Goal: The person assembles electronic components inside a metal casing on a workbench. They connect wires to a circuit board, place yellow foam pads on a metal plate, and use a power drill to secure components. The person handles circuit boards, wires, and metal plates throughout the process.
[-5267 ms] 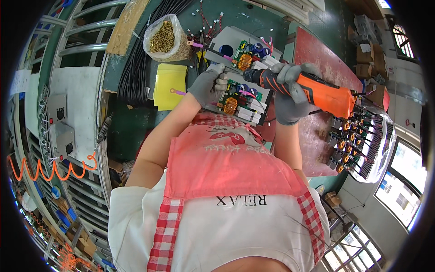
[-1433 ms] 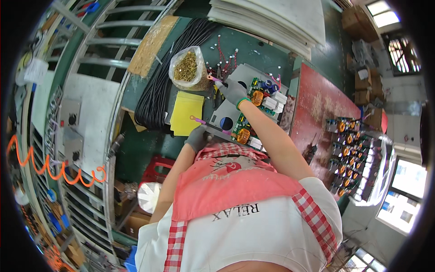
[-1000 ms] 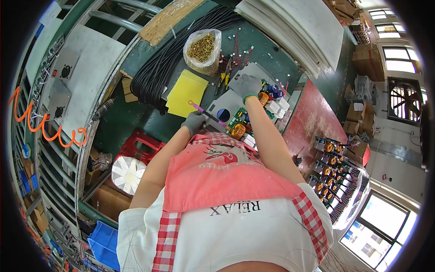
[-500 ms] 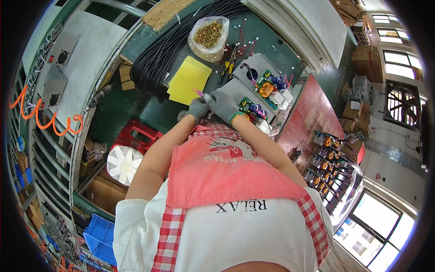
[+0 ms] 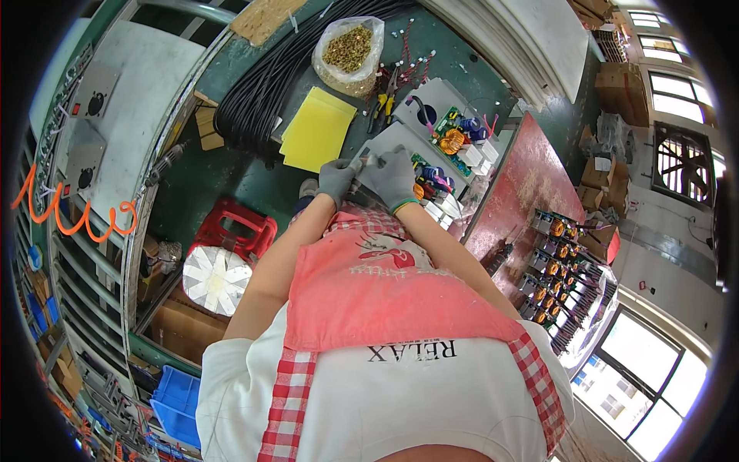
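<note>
Both my hands wear grey gloves and meet close together at the near end of a grey metal panel [image 5: 386,143]. My left hand [image 5: 336,181] is closed, its fingertips pinched toward the right hand by the panel's left corner. My right hand [image 5: 392,179] is closed too, with bent fingers over the panel's near edge. Whatever small thing lies between the fingers is hidden. Just right of my right hand stands a green circuit board [image 5: 433,175] with copper and dark blue coils. A second circuit board [image 5: 459,138] sits beyond it. Yellow sheets [image 5: 317,131] lie left of the panel.
Pliers with yellow-black handles [image 5: 382,106] and a clear bag of small brass-coloured parts [image 5: 348,54] lie farther back. A black cable bundle [image 5: 258,100] runs along the left. A red stool [image 5: 239,231] stands below left; more coil boards [image 5: 550,269] fill the right.
Both hands have shifted slightly, the right one onto the panel's near end. The purple and orange tip that stuck out by my left hand no longer shows.
</note>
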`<control>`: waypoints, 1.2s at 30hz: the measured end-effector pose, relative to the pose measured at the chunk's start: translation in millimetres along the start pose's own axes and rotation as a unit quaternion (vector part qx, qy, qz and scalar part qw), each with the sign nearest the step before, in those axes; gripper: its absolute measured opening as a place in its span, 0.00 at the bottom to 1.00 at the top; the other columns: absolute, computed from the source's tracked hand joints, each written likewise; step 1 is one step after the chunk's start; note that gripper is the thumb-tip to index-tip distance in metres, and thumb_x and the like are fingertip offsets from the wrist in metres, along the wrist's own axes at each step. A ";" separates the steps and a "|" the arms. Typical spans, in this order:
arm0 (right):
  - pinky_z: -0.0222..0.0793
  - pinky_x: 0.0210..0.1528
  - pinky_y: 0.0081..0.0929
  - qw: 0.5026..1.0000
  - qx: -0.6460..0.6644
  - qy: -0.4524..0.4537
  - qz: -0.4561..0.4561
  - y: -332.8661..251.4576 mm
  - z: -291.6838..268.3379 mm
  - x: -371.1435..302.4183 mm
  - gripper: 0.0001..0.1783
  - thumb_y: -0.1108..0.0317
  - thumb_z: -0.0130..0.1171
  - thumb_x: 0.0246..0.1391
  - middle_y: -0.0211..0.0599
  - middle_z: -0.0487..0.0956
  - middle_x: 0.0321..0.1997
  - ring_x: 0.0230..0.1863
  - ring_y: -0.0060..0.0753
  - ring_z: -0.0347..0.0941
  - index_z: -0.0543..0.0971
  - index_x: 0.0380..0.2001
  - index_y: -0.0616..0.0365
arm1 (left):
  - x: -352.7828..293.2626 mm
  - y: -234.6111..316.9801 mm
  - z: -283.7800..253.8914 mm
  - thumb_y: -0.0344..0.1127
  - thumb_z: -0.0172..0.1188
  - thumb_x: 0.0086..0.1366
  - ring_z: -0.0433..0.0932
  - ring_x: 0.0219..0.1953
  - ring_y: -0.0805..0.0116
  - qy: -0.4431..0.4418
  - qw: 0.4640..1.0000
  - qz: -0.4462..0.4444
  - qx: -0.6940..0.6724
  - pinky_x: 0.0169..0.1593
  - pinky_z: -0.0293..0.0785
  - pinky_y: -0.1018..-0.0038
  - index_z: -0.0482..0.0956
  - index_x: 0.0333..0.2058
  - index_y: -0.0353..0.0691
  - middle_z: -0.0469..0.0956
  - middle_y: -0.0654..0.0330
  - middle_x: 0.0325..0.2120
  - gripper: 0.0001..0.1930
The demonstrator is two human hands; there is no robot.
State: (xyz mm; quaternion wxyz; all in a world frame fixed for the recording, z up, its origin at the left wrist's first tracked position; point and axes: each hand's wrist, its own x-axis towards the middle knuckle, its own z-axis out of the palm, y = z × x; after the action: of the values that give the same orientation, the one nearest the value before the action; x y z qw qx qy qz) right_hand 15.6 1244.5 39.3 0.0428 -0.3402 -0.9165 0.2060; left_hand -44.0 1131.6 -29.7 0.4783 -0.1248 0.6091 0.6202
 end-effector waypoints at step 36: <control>0.72 0.48 0.38 0.930 -0.083 -0.351 -0.068 153.1 -39.8 359.4 0.26 0.49 0.59 0.48 0.49 0.80 0.40 0.45 0.48 0.77 0.80 0.37 0.63 | 215.3 156.3 158.6 0.41 0.59 0.56 0.74 0.46 0.58 -0.037 0.561 0.338 0.755 0.42 0.74 0.62 0.76 0.41 0.48 0.73 0.56 0.39 0.14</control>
State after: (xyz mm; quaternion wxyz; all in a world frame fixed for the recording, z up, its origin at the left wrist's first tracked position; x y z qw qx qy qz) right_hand -157.8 1593.5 -8.8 -0.2966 -0.1856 -0.9076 0.2322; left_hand -202.7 1396.5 -53.0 0.1750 0.5198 0.8344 0.0542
